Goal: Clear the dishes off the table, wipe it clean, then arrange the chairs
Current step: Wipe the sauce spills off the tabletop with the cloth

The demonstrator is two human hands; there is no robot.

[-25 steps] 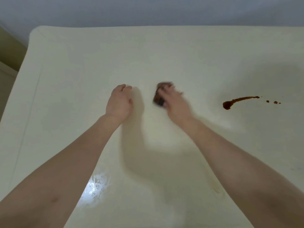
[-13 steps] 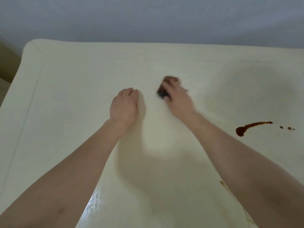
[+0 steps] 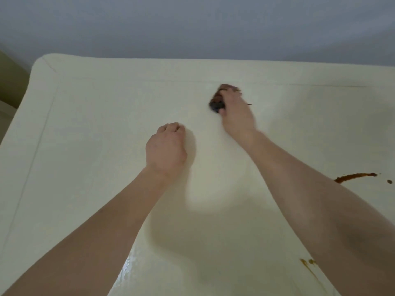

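**Right hand on the dark wiping pad, far side of the table**

Your right hand (image 3: 236, 115) lies on top of a dark wiping pad (image 3: 217, 102), fingers curled over it and the thumb tucked against its near edge, pressing it to the table (image 3: 89, 116). The pad is small, brown to black, crumpled and blurred; only its left part shows from under your fingers. Whether it is cloth or sponge cannot be told.

Nearer you and to the left of that grip, your left hand (image 3: 165, 149) rests on the tabletop with its fingers curled under, holding nothing, well apart from the pad.

Nearer you and to the right, beside your right forearm, lies a long brown streak (image 3: 354, 176) with a separate drop (image 3: 389, 181) just beyond its right end. Closer still, at the forearm's edge, is a thin yellowish smear (image 3: 307, 265). A wet glossy patch (image 3: 128, 268) shines beside your left forearm.
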